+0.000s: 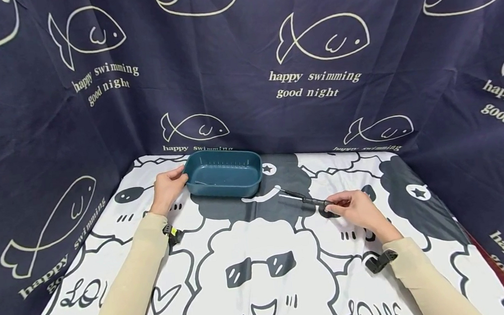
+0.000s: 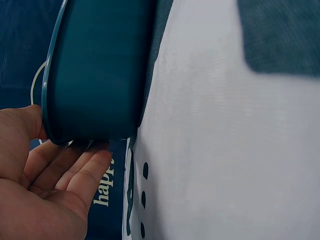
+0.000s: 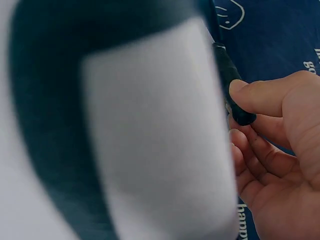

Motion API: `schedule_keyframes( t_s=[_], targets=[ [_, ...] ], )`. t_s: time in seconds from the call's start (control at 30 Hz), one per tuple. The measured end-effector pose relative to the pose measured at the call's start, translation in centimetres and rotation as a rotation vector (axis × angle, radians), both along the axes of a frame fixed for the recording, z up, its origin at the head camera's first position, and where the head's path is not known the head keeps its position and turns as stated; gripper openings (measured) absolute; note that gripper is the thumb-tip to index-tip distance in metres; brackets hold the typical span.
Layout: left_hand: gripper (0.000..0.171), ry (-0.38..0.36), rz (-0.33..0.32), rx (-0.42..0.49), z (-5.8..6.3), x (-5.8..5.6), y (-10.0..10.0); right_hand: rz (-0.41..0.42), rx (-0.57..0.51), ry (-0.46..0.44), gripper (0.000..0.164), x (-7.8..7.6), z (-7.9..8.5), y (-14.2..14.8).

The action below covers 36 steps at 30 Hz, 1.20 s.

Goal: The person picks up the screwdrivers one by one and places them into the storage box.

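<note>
Left hand (image 1: 168, 189) grips the blue tub (image 1: 219, 189) at one end | right hand (image 1: 359, 212) pinches a black-handled tool (image 1: 312, 201) | sheep-print cloth (image 1: 223, 242) beneath, fish-print curtain (image 1: 244, 68) right behind

Place: cloth-walled recording booth (image 1: 235, 69); wider setting, home or studio, cannot tell.
Fish-print curtain (image 1: 9, 113): navy, hung behind and on both sides, lettered "happy swimming good night".
Sheep-print cloth (image 1: 259, 242): white, spread flat between the curtain walls.
Wrist cameras (image 1: 380, 262): black, one per sleeve.
</note>
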<state>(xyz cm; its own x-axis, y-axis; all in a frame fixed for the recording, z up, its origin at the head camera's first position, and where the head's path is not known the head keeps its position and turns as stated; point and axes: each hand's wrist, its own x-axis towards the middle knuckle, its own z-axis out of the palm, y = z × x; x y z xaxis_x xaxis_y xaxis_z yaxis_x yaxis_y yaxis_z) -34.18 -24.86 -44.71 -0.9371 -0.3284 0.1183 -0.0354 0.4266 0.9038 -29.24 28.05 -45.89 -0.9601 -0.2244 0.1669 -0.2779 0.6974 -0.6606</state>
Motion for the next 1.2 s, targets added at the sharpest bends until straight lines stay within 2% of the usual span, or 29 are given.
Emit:
schedule_keyframes(
  t_s=[0.33, 0.87, 1.2],
  targets=[
    [0.047, 0.005, -0.002, 0.003, 0.0, 0.0, -0.1, -0.066, -0.01, 0.053, 0.024, -0.3, 1.6, -0.9],
    [0.047, 0.0, -0.009, 0.01, 0.1, 0.1, -0.1, -0.079, -0.055, 0.089, 0.03, -1.1, 3.9, -3.6],
    [0.047, 0.014, -0.013, 0.009, 0.0, 0.0, -0.1, -0.078, -0.081, 0.114, 0.026, -1.9, 4.8, -5.4]
  ],
)
